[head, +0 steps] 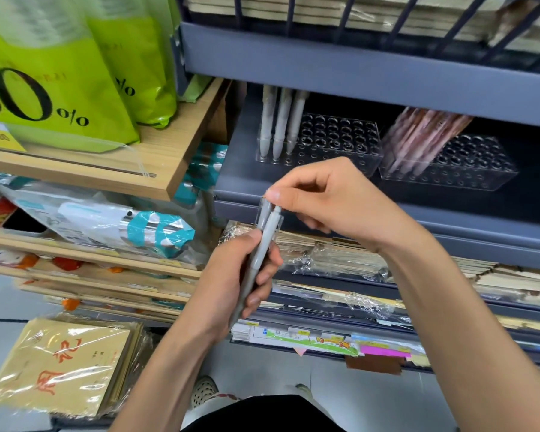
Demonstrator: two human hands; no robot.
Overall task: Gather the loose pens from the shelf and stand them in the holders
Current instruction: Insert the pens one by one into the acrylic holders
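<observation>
My left hand (231,275) grips a small bundle of grey pens (261,247), held upright in front of the dark grey shelf (480,213). My right hand (321,201) pinches the top end of one of those pens with thumb and fingers. On the shelf behind stands a clear plastic holder (334,141) full of round holes, with three grey pens (279,123) standing in its left end. Next to it on the right, a second clear holder (471,163) carries several pinkish-brown pens (418,135) leaning in its left half.
A wooden shelf (175,151) on the left carries green bags (60,73). Wrapped notebooks and paper goods fill the lower shelves (340,260). A stack of wrapped tan booklets (60,366) lies at lower left. The shelf above (356,67) overhangs the holders.
</observation>
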